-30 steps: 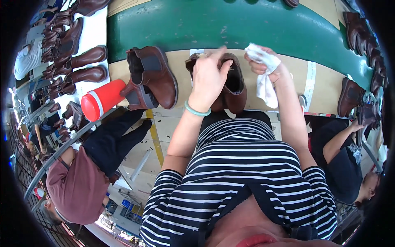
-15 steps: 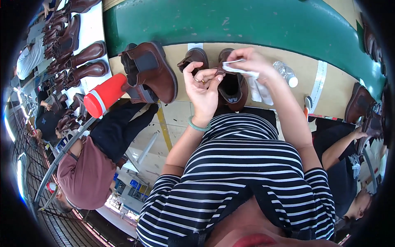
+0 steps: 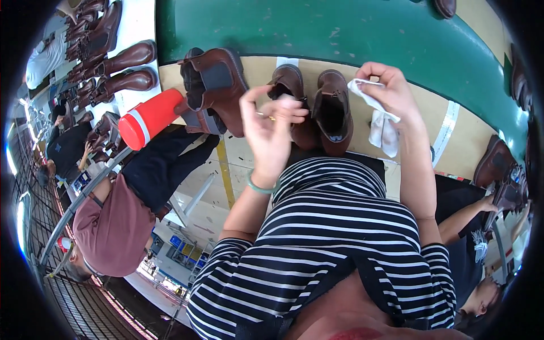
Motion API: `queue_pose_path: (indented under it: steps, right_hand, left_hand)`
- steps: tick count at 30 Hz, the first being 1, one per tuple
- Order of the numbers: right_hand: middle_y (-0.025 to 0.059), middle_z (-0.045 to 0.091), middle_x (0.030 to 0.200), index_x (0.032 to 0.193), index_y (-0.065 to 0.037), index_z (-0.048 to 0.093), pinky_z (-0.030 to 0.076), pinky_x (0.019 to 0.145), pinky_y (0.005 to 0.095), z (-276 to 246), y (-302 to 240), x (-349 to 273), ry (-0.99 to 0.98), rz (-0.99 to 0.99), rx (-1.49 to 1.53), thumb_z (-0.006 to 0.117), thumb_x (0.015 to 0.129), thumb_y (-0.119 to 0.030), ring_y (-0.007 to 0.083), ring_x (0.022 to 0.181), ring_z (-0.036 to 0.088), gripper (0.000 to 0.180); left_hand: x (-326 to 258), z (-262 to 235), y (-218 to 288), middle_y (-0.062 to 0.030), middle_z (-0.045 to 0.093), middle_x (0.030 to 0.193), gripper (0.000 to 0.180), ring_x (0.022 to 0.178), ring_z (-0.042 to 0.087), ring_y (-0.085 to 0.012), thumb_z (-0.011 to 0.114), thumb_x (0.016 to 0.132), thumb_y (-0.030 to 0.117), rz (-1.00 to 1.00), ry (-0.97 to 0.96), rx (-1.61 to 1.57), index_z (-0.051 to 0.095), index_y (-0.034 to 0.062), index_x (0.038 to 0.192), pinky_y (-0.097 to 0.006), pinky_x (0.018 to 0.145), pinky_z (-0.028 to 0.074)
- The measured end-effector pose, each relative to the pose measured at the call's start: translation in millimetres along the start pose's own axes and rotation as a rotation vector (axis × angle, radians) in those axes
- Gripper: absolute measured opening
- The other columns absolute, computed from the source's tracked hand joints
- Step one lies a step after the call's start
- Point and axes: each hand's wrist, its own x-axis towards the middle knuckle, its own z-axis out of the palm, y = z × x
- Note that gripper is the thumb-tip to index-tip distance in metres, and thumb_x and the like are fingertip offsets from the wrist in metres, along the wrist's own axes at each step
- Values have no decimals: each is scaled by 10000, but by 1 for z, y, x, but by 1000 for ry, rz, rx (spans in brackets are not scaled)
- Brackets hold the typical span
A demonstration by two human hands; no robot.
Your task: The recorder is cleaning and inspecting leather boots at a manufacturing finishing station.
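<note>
Your right hand [image 3: 392, 93] grips a white cloth [image 3: 384, 135] beside two brown boots [image 3: 339, 145] on the bench [image 3: 432, 106]; your left hand [image 3: 267, 131], blurred, is at the left boot, its grip unclear.

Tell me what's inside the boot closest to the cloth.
The boot shows a dark interior and a small pale mark at the opening's near edge; its upper hides the toe end.

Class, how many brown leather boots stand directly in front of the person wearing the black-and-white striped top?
2. The left brown leather boot is partly hidden behind the left hand; the right brown leather boot stands just beside it.
</note>
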Motion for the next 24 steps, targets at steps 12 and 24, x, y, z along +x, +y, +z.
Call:
queue_pose_path:
  steps: [12, 24]
  right_hand:
    - [14, 622, 737, 800, 8, 647, 441, 660, 231, 59, -21, 81, -421, -76, -538, 703, 772, -152, 67, 716, 548, 171]
    - [11, 619, 745, 823, -14, 622, 451, 637, 243, 106, 12, 107, -622, -19, -561, 687, 813, -142, 78, 708, 560, 144]
  left_hand:
    - [11, -32, -40, -181, 645, 957, 614, 879, 661, -250, 507, 886, -99, 104, 86, -38, 219, 60, 1405, -349, 798, 563]
    - [14, -49, -48, -207, 634, 1003, 665, 893, 661, -249, 485, 898, -95, 213, -44, -23, 147, 70, 1446, -328, 797, 558]
